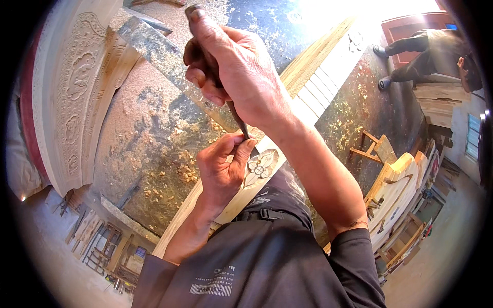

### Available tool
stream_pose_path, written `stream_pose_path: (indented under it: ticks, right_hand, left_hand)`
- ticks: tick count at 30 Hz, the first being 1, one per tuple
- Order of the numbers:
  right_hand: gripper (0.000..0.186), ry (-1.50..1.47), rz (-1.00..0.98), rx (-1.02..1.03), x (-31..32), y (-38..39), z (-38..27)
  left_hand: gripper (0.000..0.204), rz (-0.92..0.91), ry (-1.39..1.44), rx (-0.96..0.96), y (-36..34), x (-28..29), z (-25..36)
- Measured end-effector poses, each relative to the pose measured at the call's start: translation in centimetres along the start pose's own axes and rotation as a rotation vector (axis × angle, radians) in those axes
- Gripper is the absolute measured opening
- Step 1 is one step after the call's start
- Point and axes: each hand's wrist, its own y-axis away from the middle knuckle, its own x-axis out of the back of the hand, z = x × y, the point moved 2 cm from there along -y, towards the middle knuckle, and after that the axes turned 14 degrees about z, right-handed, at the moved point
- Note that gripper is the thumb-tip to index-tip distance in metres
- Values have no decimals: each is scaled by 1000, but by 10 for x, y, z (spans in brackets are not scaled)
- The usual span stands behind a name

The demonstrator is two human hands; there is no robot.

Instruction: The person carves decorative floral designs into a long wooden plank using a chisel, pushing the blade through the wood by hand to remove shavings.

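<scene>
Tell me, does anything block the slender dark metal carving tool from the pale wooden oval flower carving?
Nothing visible does; the left hand pinches the tool near its lower end, just beside the carving.

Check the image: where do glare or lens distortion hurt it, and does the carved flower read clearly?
Head view: strong glare washes out the floor at top and pales the far end of the board; head view: the fisheye lens tips a co-worker sideways near the right rim; head view: the carved flower reads clearly, but the tip of the tool is hard to see.
</scene>
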Motion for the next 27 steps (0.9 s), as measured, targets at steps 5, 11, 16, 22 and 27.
stream_pose_path:
  ticks: [5,11,16,22,27]
  right_hand:
    - [59,39,23,6,3,-3,6]
    - [58,-12,14,-2,5,-6,10]
    - [57,-3,13,-16,6,-7,11]
    - [59,-13,15,-6,7,-6,8]
    - [60,4,25,-13,8,-7,11]
  left_hand:
    - [8,-10,-6,39,4,-1,-6]
    - [10,0,-8,61,4,-1,-10]
    - [10,5,-4,80,6,-1,-11]
    - [8,-65,-54,101,4,3,-6]
    - [8,-58,-52,108,4,2,-6]
